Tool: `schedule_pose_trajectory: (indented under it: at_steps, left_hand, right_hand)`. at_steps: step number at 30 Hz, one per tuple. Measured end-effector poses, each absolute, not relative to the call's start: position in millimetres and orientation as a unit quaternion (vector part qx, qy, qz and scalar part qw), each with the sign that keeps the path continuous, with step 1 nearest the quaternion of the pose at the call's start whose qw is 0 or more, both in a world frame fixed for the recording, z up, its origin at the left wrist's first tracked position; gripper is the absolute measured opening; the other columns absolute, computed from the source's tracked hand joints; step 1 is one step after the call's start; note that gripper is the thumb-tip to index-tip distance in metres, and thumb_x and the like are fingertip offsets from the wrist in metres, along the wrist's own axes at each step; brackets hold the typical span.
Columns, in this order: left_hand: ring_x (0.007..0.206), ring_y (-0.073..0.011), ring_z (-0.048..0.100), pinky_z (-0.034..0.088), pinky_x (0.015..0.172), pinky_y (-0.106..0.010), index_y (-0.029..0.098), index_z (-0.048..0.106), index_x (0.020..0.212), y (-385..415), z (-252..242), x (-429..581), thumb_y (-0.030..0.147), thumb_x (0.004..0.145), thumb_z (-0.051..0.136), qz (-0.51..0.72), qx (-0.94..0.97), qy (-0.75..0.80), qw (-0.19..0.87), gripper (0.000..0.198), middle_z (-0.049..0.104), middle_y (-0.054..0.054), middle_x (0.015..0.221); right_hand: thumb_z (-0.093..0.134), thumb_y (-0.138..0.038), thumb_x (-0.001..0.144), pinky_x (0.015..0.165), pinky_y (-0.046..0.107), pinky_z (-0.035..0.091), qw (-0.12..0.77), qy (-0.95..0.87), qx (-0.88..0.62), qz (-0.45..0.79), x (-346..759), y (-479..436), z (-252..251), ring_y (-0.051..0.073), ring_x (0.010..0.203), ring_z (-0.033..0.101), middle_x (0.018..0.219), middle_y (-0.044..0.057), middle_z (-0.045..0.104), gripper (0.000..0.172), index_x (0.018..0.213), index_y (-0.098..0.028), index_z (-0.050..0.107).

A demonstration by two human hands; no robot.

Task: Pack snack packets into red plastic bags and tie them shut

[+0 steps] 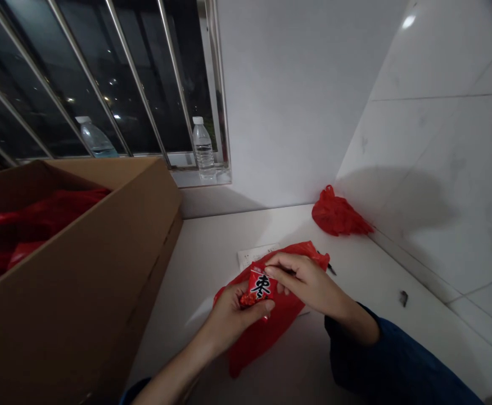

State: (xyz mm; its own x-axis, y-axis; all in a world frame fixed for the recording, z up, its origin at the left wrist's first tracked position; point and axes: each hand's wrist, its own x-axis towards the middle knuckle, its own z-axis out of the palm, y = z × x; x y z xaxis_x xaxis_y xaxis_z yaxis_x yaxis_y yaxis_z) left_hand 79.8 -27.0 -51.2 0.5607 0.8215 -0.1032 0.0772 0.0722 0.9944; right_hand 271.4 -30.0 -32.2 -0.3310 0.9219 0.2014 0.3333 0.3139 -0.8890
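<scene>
A small red snack packet [260, 286] with a large black-and-white character and a picture of red dates is between my hands. My left hand [237, 309] grips its lower left part, thumb across the front. The fingers of my right hand [298, 275] pinch its upper right edge. Beneath both hands a red plastic bag [266, 340] lies spread on the white table [199, 247]. A sheet of printed paper [249, 257] sticks out from under the bag's far side.
A large cardboard box [144, 236] with red bags inside stands at the left. Against the right wall sits a bunched red bag [338, 214]. Water bottles [204, 147] stand by the barred window. A small dark scrap [404, 298] lies at the right.
</scene>
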Motion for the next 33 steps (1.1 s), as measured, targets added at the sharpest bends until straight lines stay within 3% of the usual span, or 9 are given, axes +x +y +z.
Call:
schedule_pose_trajectory:
  at_steps: [6,10,26,33]
  left_hand:
    - [0.061,-0.0112,0.043,0.034,0.059,-0.023,0.016,0.06,0.074,-26,-61,78,0.046,0.082,0.066,0.298,0.69,0.37,0.546,0.032,0.054,0.002,0.066]
    - [0.061,-0.0117,0.042,0.032,0.058,-0.024,0.016,0.058,0.072,-24,-61,72,0.048,0.094,0.049,0.293,0.741,0.375,0.473,0.04,0.051,0.001,0.065]
    - [0.056,-0.0107,0.044,0.032,0.055,-0.024,0.015,0.058,0.065,-27,-53,68,0.044,0.097,0.047,0.306,0.76,0.355,0.451,0.044,0.051,0.001,0.059]
    - [0.06,-0.0122,0.057,0.04,0.061,-0.023,0.015,0.071,0.079,-27,-44,64,0.041,0.102,0.037,0.268,0.771,0.35,0.459,0.048,0.069,-0.003,0.071]
  right_hand:
    - [0.056,-0.039,0.094,0.065,0.027,0.042,0.386,-0.731,-0.44,0.351,261,-29,-34,0.013,0.071,0.054,0.077,-0.002,0.06,0.021,0.084,-0.021,0.058]
    - [0.058,-0.037,0.093,0.063,0.026,0.039,0.385,-0.723,-0.453,0.352,261,-28,-37,0.012,0.068,0.052,0.075,-0.003,0.059,0.019,0.082,-0.021,0.056]
    - [0.053,-0.042,0.096,0.061,0.025,0.04,0.414,-0.691,-0.41,0.428,264,-25,-36,0.011,0.065,0.047,0.071,-0.004,0.051,0.028,0.077,-0.02,0.053]
    - [0.053,-0.042,0.095,0.057,0.025,0.039,0.436,-0.685,-0.442,0.381,267,-25,-34,0.011,0.062,0.048,0.068,-0.004,0.051,0.029,0.075,-0.021,0.052]
